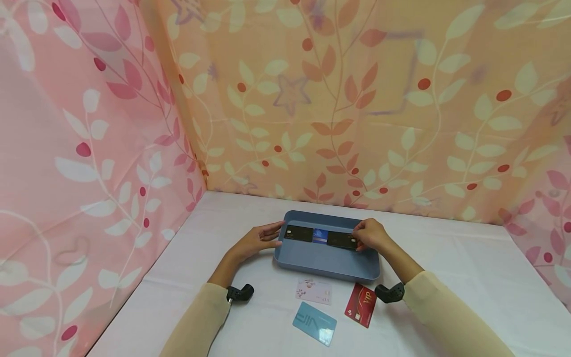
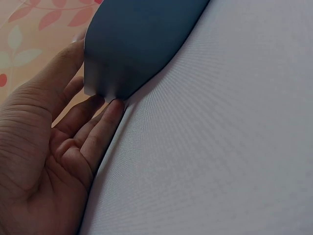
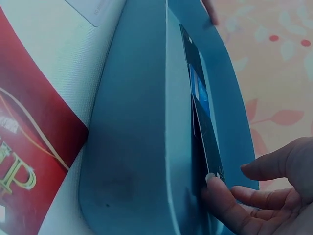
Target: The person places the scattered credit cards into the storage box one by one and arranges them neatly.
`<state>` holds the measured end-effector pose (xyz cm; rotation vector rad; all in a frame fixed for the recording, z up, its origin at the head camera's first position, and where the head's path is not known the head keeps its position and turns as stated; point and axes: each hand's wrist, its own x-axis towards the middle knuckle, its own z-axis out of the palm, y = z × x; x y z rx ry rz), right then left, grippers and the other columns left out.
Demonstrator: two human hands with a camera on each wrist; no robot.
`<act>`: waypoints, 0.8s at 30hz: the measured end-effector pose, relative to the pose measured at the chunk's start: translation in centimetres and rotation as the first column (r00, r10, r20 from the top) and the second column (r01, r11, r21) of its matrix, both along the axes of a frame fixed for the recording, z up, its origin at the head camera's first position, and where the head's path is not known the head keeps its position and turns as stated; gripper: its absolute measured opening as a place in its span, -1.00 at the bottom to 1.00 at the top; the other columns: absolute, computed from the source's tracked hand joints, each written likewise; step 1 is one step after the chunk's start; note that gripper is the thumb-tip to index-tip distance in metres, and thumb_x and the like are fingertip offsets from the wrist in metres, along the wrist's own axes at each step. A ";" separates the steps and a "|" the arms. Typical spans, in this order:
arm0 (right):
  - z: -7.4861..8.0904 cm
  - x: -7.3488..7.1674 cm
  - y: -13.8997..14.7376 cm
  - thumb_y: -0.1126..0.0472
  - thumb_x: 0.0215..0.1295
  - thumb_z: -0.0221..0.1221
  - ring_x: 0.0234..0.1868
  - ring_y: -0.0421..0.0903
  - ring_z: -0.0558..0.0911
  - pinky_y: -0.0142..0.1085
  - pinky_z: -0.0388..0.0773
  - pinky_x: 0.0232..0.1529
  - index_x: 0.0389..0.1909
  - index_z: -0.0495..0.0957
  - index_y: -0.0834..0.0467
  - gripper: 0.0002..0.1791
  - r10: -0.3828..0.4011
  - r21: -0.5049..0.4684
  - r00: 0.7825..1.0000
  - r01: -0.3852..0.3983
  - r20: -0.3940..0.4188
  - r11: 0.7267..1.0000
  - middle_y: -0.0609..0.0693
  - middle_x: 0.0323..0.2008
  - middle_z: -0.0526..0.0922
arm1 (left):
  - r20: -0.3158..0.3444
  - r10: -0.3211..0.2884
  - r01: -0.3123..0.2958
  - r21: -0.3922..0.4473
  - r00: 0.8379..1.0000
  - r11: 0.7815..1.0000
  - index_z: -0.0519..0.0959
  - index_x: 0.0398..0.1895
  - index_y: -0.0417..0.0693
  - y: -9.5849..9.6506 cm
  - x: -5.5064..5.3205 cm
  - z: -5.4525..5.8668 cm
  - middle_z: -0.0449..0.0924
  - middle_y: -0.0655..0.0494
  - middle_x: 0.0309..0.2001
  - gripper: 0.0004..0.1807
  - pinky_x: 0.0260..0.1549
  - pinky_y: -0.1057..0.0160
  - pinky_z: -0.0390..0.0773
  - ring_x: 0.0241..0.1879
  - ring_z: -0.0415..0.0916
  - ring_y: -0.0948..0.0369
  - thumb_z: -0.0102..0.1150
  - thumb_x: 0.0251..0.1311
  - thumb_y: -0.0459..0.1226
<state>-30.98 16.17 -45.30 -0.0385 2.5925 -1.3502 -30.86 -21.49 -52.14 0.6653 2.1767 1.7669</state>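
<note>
Pinching: your right hand (image 1: 371, 234) clamps a black card (image 1: 341, 240).
Tray (image 1: 325, 259): your left hand (image 1: 254, 241) touches it, thumb and fingers apart.

The tray (image 1: 321, 259) is a dusty slate blue; in it I see a black card (image 1: 300, 234) at left, a bright blue card (image 1: 320, 235) banded with white, and another black card (image 1: 341, 240) at right. Nearer are a pale pink card (image 1: 314, 292) with darker floral marks, a light teal card (image 1: 314, 324) and, rightward, a red card (image 1: 361, 306) lettered in gold. The tablecloth (image 1: 263, 322) is white, the far drape (image 1: 312, 99) peach-orange with cream and rust leaves, the left drape (image 1: 80, 198) pink with white leaves, the sleeves (image 1: 196, 317) beige.
</note>
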 end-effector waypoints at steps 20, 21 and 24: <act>0.4 0.6 -0.8 0.28 0.37 0.18 -0.66 -0.09 0.64 -0.20 0.72 -0.52 -0.10 0.54 0.51 -0.70 0.024 0.125 0.996 -0.014 -0.081 0.992 0.19 -0.54 0.61 | -0.018 -0.004 0.003 -0.010 1.000 1.000 0.27 0.55 -0.06 0.0 0.1 0.2 0.28 0.03 0.51 -0.23 0.35 0.19 0.37 0.45 0.29 0.08 0.35 0.30 -0.31; 0.3 0.7 -0.8 0.28 0.36 0.18 -0.65 -0.09 0.63 -0.21 0.71 -0.52 -0.09 0.54 0.50 -0.69 0.023 0.135 0.996 -0.011 -0.087 0.991 0.16 -0.54 0.60 | -0.017 -0.004 0.004 -0.009 1.000 1.000 0.27 0.55 -0.05 0.0 0.1 0.2 0.28 0.04 0.51 -0.23 0.35 0.19 0.37 0.45 0.29 0.08 0.35 0.30 -0.31; 0.5 1.0 -0.8 0.25 0.36 0.19 -0.63 -0.07 0.63 -0.23 0.70 -0.54 -0.05 0.53 0.50 -0.65 0.043 0.166 0.992 -0.023 -0.117 0.986 0.14 -0.53 0.58 | -0.021 -0.005 0.005 -0.008 1.000 1.000 0.27 0.55 -0.05 0.0 0.2 0.2 0.27 0.03 0.51 -0.23 0.34 0.19 0.37 0.46 0.28 0.07 0.34 0.30 -0.32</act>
